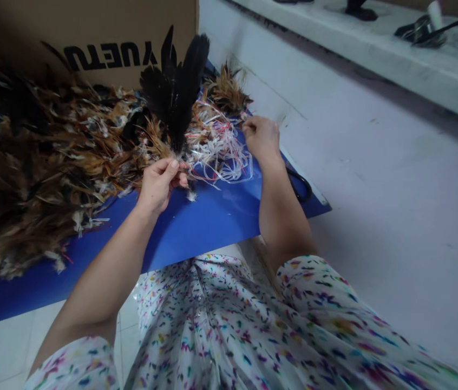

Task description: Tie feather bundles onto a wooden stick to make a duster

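My left hand (pixel 159 183) is closed in a pinch on the quill ends of a bunch of black feathers (pixel 178 89), which fans upward above the fingers. My right hand (pixel 262 136) is closed, its fingertips pressed together near the base of a small brown feather bundle (pixel 229 92); what they hold is too small to make out. Between my hands lies a tangle of white and red plastic ties (pixel 229 154). A large heap of brown feathers (pixel 62 151) spreads beside my left hand.
All this lies on a blue tabletop (pixel 208 222). Behind it stands a cardboard box (pixel 123 27) with upside-down lettering. A pale wall (pixel 375 162) borders the right side, with a ledge (pixel 354 49) above. A black looped handle (pixel 304 187) rests near my right forearm.
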`<move>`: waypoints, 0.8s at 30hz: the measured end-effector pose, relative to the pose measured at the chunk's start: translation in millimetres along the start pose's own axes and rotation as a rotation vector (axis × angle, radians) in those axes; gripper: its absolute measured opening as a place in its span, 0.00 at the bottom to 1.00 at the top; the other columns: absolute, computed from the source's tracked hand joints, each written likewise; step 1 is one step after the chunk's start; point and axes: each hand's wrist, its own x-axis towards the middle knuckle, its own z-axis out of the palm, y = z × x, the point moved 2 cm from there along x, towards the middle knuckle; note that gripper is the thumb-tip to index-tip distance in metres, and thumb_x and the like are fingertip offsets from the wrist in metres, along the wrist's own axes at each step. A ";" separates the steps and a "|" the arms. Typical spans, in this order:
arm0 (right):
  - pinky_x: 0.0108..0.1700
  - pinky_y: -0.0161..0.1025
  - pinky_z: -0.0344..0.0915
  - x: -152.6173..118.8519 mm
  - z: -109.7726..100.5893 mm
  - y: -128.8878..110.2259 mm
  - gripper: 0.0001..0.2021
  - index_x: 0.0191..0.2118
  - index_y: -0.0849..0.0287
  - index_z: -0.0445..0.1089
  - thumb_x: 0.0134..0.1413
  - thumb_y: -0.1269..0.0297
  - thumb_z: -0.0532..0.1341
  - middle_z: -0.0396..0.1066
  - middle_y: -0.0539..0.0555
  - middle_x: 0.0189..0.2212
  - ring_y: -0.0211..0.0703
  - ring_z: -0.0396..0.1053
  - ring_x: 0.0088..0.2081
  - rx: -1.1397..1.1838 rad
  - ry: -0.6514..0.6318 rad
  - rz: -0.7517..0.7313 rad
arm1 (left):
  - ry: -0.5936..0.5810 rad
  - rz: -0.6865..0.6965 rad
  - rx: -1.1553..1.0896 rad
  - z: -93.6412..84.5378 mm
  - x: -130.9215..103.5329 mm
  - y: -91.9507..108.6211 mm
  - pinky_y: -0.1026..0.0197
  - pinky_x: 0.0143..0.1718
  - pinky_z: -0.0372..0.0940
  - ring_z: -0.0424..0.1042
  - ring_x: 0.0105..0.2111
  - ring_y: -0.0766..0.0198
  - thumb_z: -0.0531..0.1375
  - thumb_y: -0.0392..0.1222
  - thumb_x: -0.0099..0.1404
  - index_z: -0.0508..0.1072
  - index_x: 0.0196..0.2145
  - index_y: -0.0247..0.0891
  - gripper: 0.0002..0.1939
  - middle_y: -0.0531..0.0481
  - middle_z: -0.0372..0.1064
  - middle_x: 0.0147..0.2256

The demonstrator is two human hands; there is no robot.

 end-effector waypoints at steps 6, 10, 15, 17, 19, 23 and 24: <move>0.49 0.45 0.70 -12.8 3.8 -26.3 0.07 0.37 0.58 0.80 0.52 0.66 0.66 0.80 0.56 0.36 0.51 0.76 0.43 0.027 -0.287 -0.107 | -0.012 0.015 -0.003 -3.3 1.1 -3.6 0.68 0.22 0.68 0.69 0.19 0.72 0.71 0.50 0.58 0.74 0.25 0.36 0.16 0.53 0.72 0.23; 0.49 0.49 0.71 -17.6 17.7 -34.0 0.09 0.38 0.57 0.80 0.48 0.65 0.70 0.80 0.58 0.37 0.55 0.76 0.45 -0.094 -0.430 -0.131 | -0.006 0.015 0.004 -3.9 1.2 -3.9 0.68 0.22 0.68 0.69 0.18 0.72 0.71 0.51 0.58 0.74 0.25 0.36 0.16 0.53 0.73 0.23; 0.51 0.51 0.71 -17.8 22.0 -37.1 0.08 0.39 0.59 0.81 0.52 0.71 0.66 0.80 0.62 0.40 0.58 0.76 0.49 -0.123 -0.414 -0.129 | -0.011 0.003 0.000 -3.0 0.7 -3.2 0.68 0.22 0.68 0.69 0.19 0.71 0.71 0.49 0.59 0.74 0.25 0.36 0.15 0.53 0.72 0.23; 0.52 0.51 0.70 -17.6 20.2 -36.9 0.09 0.39 0.60 0.81 0.53 0.71 0.65 0.80 0.63 0.40 0.59 0.76 0.50 -0.125 -0.397 -0.118 | -0.022 0.009 -0.013 -2.9 0.7 -3.6 0.68 0.22 0.68 0.70 0.19 0.72 0.71 0.49 0.59 0.75 0.26 0.36 0.15 0.53 0.72 0.23; 0.54 0.52 0.70 -17.2 18.2 -36.3 0.09 0.41 0.61 0.81 0.54 0.71 0.64 0.80 0.63 0.42 0.59 0.75 0.51 -0.130 -0.389 -0.106 | -0.032 0.018 -0.015 -3.0 0.8 -4.0 0.69 0.22 0.68 0.69 0.19 0.72 0.71 0.50 0.58 0.75 0.26 0.36 0.16 0.53 0.72 0.23; 0.56 0.51 0.69 -16.9 14.9 -36.6 0.11 0.43 0.61 0.80 0.57 0.68 0.63 0.80 0.63 0.44 0.58 0.75 0.52 -0.139 -0.377 -0.105 | -0.027 0.018 0.024 -3.5 1.0 -4.4 0.69 0.22 0.68 0.69 0.18 0.72 0.71 0.52 0.58 0.74 0.26 0.36 0.18 0.54 0.72 0.22; 0.57 0.51 0.69 -17.1 14.2 -37.1 0.11 0.44 0.61 0.80 0.57 0.68 0.63 0.80 0.62 0.44 0.58 0.75 0.53 -0.144 -0.376 -0.107 | -0.027 0.018 0.033 -3.6 1.0 -4.3 0.69 0.22 0.68 0.69 0.18 0.72 0.71 0.52 0.58 0.74 0.26 0.36 0.18 0.54 0.72 0.22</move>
